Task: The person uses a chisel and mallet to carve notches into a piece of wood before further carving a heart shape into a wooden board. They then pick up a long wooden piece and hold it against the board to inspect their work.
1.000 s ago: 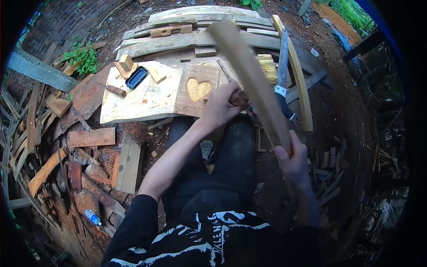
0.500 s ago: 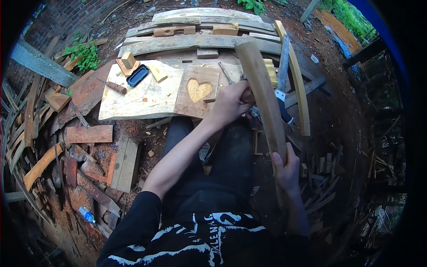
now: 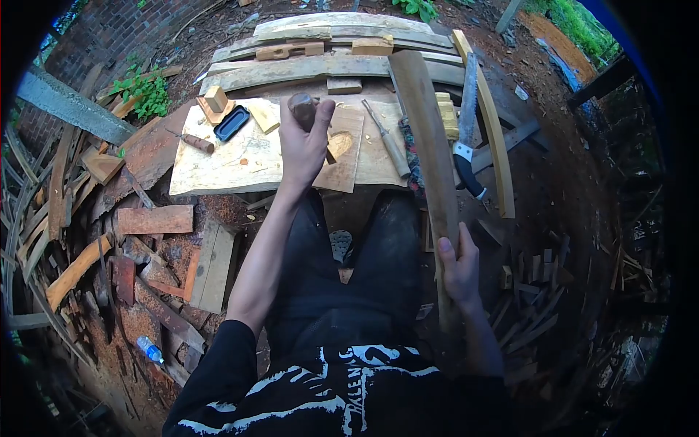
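My left hand (image 3: 306, 142) is closed around a brown wooden-handled tool (image 3: 301, 109), its rounded end facing up; its kind cannot be told. It is over the board with the carved heart (image 3: 342, 169), hiding much of the heart. My right hand (image 3: 460, 269) grips the lower part of a long wooden plank (image 3: 429, 138), which stands tilted beside my right leg. A chisel (image 3: 393, 149) with a pale handle lies on the bench between the carved board and the plank.
The pale slab bench top (image 3: 196, 171) carries a black tray (image 3: 231, 123), a brown-handled tool (image 3: 198, 141) and small wood blocks. On the right are a handsaw (image 3: 466, 138) and a curved strip (image 3: 495, 153). Scrap wood (image 3: 156, 218) and a bottle (image 3: 150, 349) lie on the ground.
My left hand has moved left from beside the plank to over the carved board, carrying the brown tool and uncovering the chisel handle. My right hand still holds the plank, shifted slightly.
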The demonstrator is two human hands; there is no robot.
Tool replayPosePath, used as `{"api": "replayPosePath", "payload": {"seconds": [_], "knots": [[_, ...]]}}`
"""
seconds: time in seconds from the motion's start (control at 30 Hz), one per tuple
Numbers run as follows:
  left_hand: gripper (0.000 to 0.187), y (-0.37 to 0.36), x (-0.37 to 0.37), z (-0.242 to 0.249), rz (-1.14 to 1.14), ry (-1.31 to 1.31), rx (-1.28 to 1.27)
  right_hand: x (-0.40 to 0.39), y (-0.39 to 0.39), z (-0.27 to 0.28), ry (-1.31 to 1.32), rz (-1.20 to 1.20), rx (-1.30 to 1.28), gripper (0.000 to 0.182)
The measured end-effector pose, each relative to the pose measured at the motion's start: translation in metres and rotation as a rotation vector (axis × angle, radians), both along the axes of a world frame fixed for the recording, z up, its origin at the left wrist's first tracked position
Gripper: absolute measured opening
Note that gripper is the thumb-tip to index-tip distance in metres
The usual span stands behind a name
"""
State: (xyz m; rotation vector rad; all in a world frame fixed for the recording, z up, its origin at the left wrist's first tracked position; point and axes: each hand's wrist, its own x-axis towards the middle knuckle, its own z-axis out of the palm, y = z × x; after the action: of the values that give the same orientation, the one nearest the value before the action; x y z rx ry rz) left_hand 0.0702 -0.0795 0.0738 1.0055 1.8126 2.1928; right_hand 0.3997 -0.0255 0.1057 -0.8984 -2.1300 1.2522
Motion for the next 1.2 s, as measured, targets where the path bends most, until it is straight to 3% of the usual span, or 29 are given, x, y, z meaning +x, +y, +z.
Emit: {"api": "replayPosePath", "payload": {"seconds": [0.6,0.8,1.0,1.2], "knots": [[0.039,0.008,0.005,0.003,0.006,0.082,-0.064,-0.025,0.007,0.011,0.018,0.08,-0.026,0.04],[0.033,0.011,0.011,0.009,-0.081,0.053,-0.175,-0.034,0.015,0.02,0.041,0.103,-0.001,0.041],[0.039,0.022,0.018,0.016,-0.093,0.229,-0.24,-0.045,0.023,0.039,0.102,0.112,0.031,0.045],[0.034,0.027,0.027,0.032,-0.272,0.309,-0.373,-0.047,0.033,0.044,0.124,0.111,0.075,0.05]]}}
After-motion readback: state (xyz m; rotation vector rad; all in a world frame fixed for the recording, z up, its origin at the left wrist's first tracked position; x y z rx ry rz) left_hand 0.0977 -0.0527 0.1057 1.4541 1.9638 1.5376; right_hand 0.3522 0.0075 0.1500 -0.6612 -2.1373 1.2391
